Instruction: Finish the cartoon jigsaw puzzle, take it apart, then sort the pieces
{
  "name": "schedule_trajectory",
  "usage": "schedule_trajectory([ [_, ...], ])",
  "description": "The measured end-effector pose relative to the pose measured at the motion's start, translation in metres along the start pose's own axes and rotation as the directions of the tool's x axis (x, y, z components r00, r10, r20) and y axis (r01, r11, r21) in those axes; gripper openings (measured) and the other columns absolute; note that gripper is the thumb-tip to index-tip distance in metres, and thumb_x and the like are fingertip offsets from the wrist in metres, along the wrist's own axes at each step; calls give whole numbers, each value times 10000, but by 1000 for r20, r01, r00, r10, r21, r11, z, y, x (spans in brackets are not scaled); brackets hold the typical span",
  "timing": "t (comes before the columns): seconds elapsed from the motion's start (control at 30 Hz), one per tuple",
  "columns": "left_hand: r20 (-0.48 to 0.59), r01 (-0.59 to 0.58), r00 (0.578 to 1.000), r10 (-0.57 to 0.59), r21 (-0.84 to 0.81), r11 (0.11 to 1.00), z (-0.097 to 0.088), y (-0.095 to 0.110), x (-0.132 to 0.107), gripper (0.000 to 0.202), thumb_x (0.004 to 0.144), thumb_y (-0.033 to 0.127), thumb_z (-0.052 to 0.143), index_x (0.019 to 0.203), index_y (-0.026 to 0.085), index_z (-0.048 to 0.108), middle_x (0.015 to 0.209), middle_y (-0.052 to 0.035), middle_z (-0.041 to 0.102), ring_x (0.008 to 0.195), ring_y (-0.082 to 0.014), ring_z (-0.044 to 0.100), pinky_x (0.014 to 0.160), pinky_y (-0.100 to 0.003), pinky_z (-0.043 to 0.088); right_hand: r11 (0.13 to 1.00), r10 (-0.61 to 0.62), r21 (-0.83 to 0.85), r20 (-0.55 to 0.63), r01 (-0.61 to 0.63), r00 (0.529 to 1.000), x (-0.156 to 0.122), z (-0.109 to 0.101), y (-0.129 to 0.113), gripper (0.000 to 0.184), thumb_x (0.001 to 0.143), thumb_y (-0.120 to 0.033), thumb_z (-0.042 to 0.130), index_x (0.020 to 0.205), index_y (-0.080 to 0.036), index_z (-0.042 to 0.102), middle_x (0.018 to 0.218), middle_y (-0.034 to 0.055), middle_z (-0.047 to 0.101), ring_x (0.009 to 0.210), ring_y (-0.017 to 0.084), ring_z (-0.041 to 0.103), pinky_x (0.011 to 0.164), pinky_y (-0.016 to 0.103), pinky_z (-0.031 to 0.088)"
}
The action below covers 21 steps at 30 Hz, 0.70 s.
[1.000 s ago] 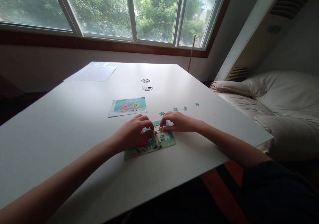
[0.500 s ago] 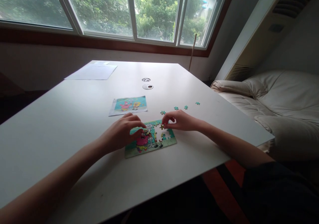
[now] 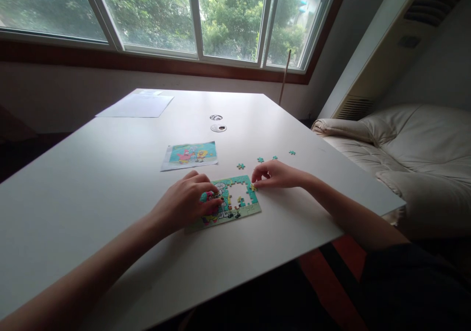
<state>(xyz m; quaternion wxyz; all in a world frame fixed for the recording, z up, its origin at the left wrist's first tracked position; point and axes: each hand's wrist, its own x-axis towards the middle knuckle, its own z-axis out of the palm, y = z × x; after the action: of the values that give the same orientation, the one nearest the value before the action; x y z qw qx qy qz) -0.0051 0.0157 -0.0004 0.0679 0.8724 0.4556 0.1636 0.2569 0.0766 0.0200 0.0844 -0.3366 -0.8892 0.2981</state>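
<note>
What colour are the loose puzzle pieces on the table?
The loose puzzle pieces are mostly blue-green, as the head view shows.

Dark sleeve (image 3: 415, 284) on right arm (image 3: 342, 208), bare forearms (image 3: 121, 247), bare left hand (image 3: 187, 197), bare right hand (image 3: 278, 174)

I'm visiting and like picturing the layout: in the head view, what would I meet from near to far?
Multicoloured rectangular jigsaw, colourful printed paper picture, nearer round grey disc, large white paper sheet, white-framed glass window.
</note>
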Motion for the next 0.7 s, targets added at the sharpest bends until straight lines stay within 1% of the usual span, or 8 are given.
schedule_trajectory([
  [0.07, 23, 1, 1000, 0, -52, 999, 1, -3, 1, 242, 770, 426, 527, 847, 240, 661, 830, -42, 601, 811, -203, 498, 692, -303, 405, 1000, -10, -27, -30, 9, 999, 0, 1, -1, 154, 751, -260, 554, 832, -157, 634, 722, 12, 607, 631, 83, 491, 551, 187, 349],
  [0.13, 47, 13, 999, -8, -97, 995, 2, -6, 2, 232, 764, 421, 534, 844, 237, 651, 845, -38, 597, 817, -201, 501, 714, -310, 406, 998, -33, -62, -86, 27, 996, 1, 4, -3, 150, 762, -251, 544, 838, -157, 633, 710, 8, 606, 608, 76, 483, 546, 186, 346],
  [0.23, 78, 32, 997, -21, -147, 989, 2, -8, 4, 214, 752, 403, 548, 828, 219, 627, 870, -38, 584, 843, -202, 501, 748, -316, 404, 988, -123, -114, -159, 106, 980, 3, 11, -10, 124, 766, -233, 551, 820, -154, 629, 700, 3, 608, 589, 70, 479, 558, 187, 351],
  [0.33, 102, 55, 994, -36, -183, 982, 2, -8, 5, 208, 744, 396, 552, 825, 212, 604, 887, -33, 572, 862, -201, 498, 764, -314, 403, 970, -223, -133, -163, 202, 961, 5, 19, -19, 91, 765, -191, 551, 801, -142, 619, 713, 11, 619, 618, 74, 510, 599, 192, 374],
  [0.47, 116, 83, 991, -61, -197, 977, 0, -6, 6, 212, 723, 395, 566, 804, 199, 571, 845, -21, 567, 828, -191, 504, 739, -304, 407, 957, -281, -121, -152, 264, 948, 5, 25, -24, 91, 778, -174, 533, 813, -137, 608, 731, 23, 624, 650, 81, 539, 619, 192, 401],
  [0.57, 118, 120, 988, -96, -216, 969, -3, -3, 6, 194, 712, 367, 569, 789, 190, 553, 795, -8, 567, 755, -168, 513, 679, -277, 413, 951, -303, -122, -166, 285, 939, 6, 28, -23, 84, 781, -177, 535, 815, -144, 605, 733, 20, 622, 666, 86, 546, 629, 195, 413],
  [0.63, 103, 137, 988, -114, -264, 955, -4, 0, 5, 166, 715, 341, 560, 778, 187, 558, 767, 1, 571, 711, -149, 517, 650, -260, 413, 948, -311, -129, -182, 290, 933, 7, 29, -23, 83, 781, -178, 539, 815, -145, 606, 736, 22, 623, 672, 89, 547, 634, 199, 418],
  [0.7, 82, 153, 988, -132, -368, 917, -5, 3, 5, 152, 726, 327, 553, 765, 182, 574, 732, 4, 580, 683, -138, 523, 626, -248, 416, 946, -318, -136, -210, 294, 925, 7, 31, -24, 94, 787, -192, 539, 822, -143, 610, 741, 27, 622, 670, 91, 545, 630, 203, 422],
])
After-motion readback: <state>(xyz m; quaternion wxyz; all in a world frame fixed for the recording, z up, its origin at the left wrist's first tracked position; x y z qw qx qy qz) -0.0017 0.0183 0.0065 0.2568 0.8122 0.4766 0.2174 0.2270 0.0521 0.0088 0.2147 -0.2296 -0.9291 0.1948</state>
